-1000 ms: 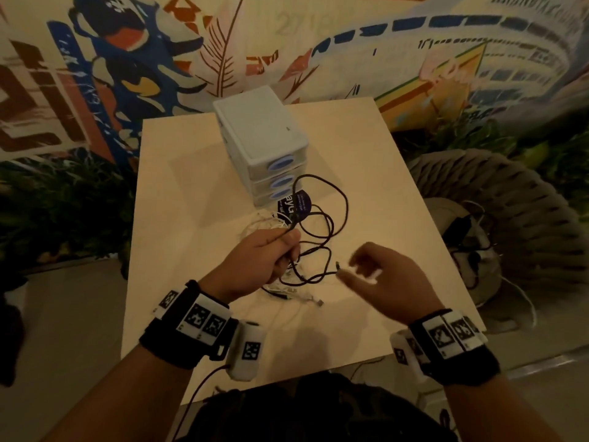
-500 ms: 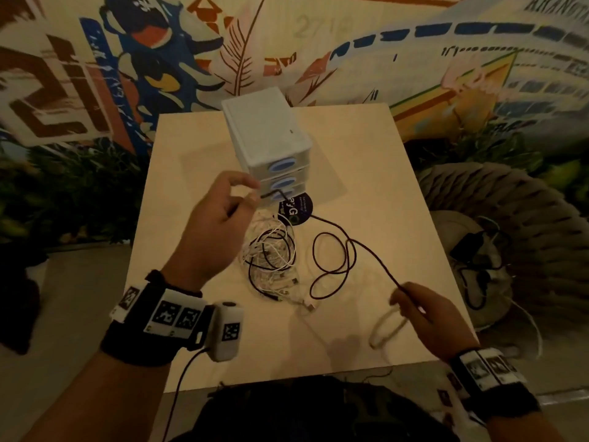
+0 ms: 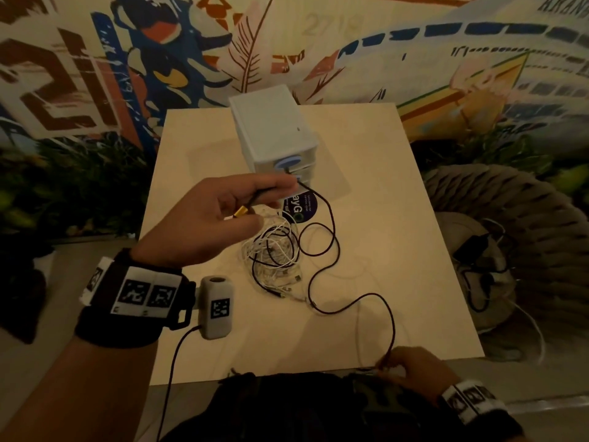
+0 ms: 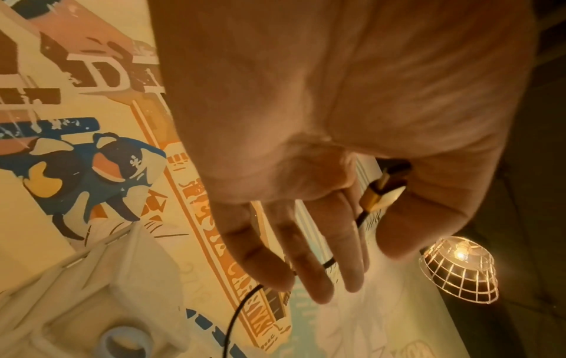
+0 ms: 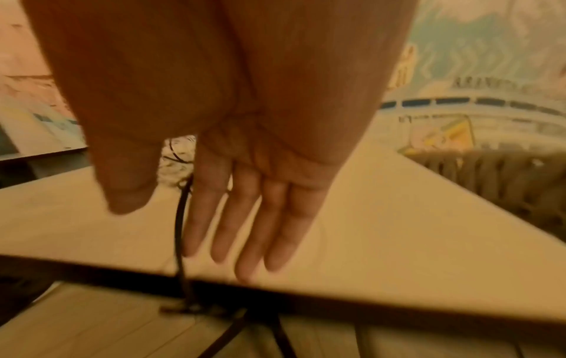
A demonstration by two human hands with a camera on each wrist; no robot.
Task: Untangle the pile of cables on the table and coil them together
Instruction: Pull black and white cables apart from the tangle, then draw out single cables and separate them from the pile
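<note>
Cables, the tangled white-and-black pile [image 3: 274, 260], sit mid-tabletop while my left hand [image 3: 220, 215] pinches the gold-tipped end of the thin dark cable [image 3: 331, 250] up high and my right hand [image 3: 411, 368] pinches its other stretch at the near edge, so it's spread free for coiling.

The drawer box [image 3: 272, 132] stands at the far edge of the tabletop [image 3: 398, 218]. The cable pile [image 3: 274, 253] lies in front of it, and the round sticker [image 3: 301, 205] lies between them.
</note>
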